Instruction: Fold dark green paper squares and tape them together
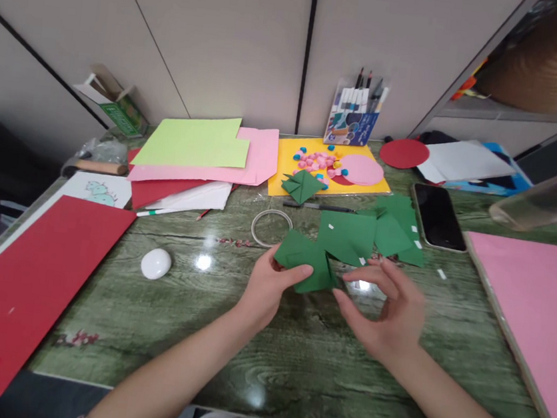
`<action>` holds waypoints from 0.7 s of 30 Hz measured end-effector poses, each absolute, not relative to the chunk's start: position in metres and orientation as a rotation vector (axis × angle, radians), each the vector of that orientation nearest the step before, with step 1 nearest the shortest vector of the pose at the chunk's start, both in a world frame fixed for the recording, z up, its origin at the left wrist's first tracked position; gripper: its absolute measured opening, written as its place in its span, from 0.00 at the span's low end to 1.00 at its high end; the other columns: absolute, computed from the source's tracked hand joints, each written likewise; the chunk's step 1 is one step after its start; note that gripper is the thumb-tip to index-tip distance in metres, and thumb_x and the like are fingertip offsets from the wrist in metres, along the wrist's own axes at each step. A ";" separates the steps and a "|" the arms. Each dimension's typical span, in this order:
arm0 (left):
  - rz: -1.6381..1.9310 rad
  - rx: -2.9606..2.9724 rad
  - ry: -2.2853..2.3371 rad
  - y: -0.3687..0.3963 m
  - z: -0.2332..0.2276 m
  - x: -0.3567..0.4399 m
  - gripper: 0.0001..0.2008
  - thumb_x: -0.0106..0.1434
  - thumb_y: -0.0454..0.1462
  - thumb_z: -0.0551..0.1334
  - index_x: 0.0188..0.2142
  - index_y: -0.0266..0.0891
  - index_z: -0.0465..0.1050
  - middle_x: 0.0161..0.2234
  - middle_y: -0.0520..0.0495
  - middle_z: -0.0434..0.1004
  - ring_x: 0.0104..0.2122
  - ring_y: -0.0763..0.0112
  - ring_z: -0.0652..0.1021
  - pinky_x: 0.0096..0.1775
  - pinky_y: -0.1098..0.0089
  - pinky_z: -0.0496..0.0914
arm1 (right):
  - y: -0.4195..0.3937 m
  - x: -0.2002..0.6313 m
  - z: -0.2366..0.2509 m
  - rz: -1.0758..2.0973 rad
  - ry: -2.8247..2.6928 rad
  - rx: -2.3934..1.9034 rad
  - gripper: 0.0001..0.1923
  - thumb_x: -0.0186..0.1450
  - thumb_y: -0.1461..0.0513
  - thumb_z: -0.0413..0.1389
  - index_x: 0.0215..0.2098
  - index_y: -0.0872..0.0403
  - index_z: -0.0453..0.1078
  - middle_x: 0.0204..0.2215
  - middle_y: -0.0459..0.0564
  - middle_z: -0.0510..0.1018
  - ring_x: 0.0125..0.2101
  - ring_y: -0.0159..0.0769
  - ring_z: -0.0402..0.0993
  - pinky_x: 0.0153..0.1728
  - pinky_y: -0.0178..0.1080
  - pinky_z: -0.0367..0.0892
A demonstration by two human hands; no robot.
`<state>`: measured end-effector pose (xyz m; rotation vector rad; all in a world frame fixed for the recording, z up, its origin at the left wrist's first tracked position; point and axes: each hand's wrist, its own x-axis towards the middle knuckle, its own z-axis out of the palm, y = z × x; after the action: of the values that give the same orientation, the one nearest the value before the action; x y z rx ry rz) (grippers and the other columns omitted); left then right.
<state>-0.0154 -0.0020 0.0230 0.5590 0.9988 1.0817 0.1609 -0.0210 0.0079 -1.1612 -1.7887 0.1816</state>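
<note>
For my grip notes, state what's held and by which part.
The left hand holds a green paper by its left side, thumb on top; contact by the right hand is unclear.

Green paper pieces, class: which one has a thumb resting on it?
The folded green paper piece nearest the person, held by the left hand with its thumb on top. The other green paper pieces lie farther back, unheld.

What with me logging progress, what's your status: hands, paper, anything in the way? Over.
Left hand gripping folded green paper. Right hand beside its edge, fingers parted, contact unclear. Green sheets, white scraps nearby, seemingly not blocking.
</note>
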 end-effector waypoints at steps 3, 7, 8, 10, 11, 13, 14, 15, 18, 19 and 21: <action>1.116 0.523 0.954 -0.003 0.021 -0.014 0.15 0.46 0.33 0.70 0.35 0.35 0.72 0.35 0.49 0.76 0.34 0.73 0.75 0.39 0.72 0.69 | -0.020 0.160 0.007 0.137 -1.839 -1.211 0.41 0.51 0.65 0.62 0.59 0.47 0.52 0.31 0.45 0.78 0.34 0.42 0.74 0.45 0.56 0.63; 1.156 0.551 0.980 -0.004 0.014 -0.013 0.15 0.47 0.33 0.69 0.36 0.35 0.71 0.34 0.48 0.76 0.34 0.73 0.74 0.39 0.71 0.69 | -0.020 0.161 0.007 0.107 -1.809 -1.172 0.38 0.53 0.69 0.58 0.59 0.47 0.52 0.26 0.43 0.79 0.29 0.40 0.75 0.45 0.54 0.63; 1.170 0.572 0.999 -0.004 0.012 -0.012 0.15 0.47 0.33 0.69 0.36 0.36 0.71 0.34 0.48 0.76 0.34 0.72 0.74 0.39 0.71 0.69 | -0.020 0.161 0.008 0.089 -1.800 -1.139 0.38 0.53 0.70 0.58 0.59 0.47 0.52 0.26 0.42 0.79 0.27 0.38 0.75 0.44 0.53 0.64; 1.198 0.610 1.027 -0.006 0.010 -0.010 0.15 0.47 0.33 0.69 0.36 0.36 0.71 0.34 0.49 0.76 0.34 0.72 0.74 0.39 0.71 0.68 | -0.022 0.160 0.011 0.035 -1.811 -1.071 0.38 0.53 0.71 0.58 0.58 0.46 0.53 0.26 0.42 0.79 0.25 0.36 0.75 0.45 0.52 0.64; 1.206 0.622 1.031 -0.008 0.010 -0.009 0.15 0.48 0.33 0.69 0.36 0.36 0.71 0.34 0.49 0.76 0.34 0.73 0.74 0.39 0.71 0.68 | -0.023 0.159 0.012 0.004 -1.836 -1.044 0.36 0.52 0.72 0.58 0.56 0.46 0.55 0.26 0.42 0.79 0.25 0.35 0.75 0.45 0.51 0.64; 1.212 0.629 1.028 -0.011 0.011 -0.008 0.15 0.48 0.33 0.69 0.36 0.37 0.71 0.33 0.50 0.75 0.33 0.73 0.73 0.39 0.71 0.68 | -0.025 0.157 0.015 -0.052 -1.908 -1.014 0.28 0.52 0.72 0.58 0.49 0.46 0.62 0.26 0.42 0.79 0.26 0.34 0.75 0.45 0.50 0.65; 1.211 0.629 1.025 -0.012 0.011 -0.007 0.15 0.48 0.33 0.69 0.37 0.37 0.71 0.33 0.50 0.75 0.33 0.73 0.73 0.39 0.71 0.68 | -0.026 0.156 0.015 -0.080 -1.941 -0.992 0.23 0.53 0.72 0.58 0.44 0.47 0.64 0.27 0.41 0.79 0.27 0.33 0.76 0.46 0.49 0.65; 1.211 0.630 1.024 -0.014 0.013 -0.006 0.15 0.48 0.33 0.69 0.36 0.37 0.71 0.33 0.50 0.75 0.32 0.74 0.73 0.39 0.71 0.68 | -0.027 0.155 0.015 -0.106 -1.969 -0.960 0.20 0.53 0.72 0.58 0.40 0.48 0.65 0.27 0.41 0.79 0.28 0.33 0.76 0.46 0.49 0.64; 1.214 0.645 1.041 -0.017 0.016 -0.006 0.13 0.48 0.33 0.68 0.35 0.37 0.71 0.31 0.51 0.75 0.31 0.74 0.73 0.38 0.72 0.68 | -0.030 0.156 0.010 -0.147 -2.039 -0.860 0.14 0.53 0.71 0.59 0.32 0.49 0.65 0.30 0.42 0.80 0.32 0.33 0.77 0.49 0.50 0.63; 1.214 0.646 1.043 -0.017 0.017 -0.005 0.13 0.48 0.33 0.68 0.35 0.37 0.71 0.31 0.52 0.75 0.31 0.75 0.73 0.38 0.72 0.68 | -0.031 0.156 0.008 -0.157 -2.064 -0.836 0.13 0.53 0.70 0.60 0.31 0.49 0.65 0.31 0.42 0.80 0.34 0.33 0.77 0.50 0.50 0.62; 1.209 0.614 1.021 -0.018 0.019 -0.005 0.13 0.48 0.32 0.69 0.35 0.38 0.71 0.31 0.52 0.75 0.31 0.74 0.73 0.38 0.72 0.68 | -0.031 0.157 0.006 -0.192 -2.110 -0.793 0.12 0.54 0.68 0.61 0.31 0.49 0.65 0.33 0.43 0.81 0.36 0.34 0.77 0.51 0.52 0.62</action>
<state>-0.0051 -0.0177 0.0194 0.6145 1.0212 1.2087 0.1571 -0.0314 0.0058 -0.7932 -2.1096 -0.1920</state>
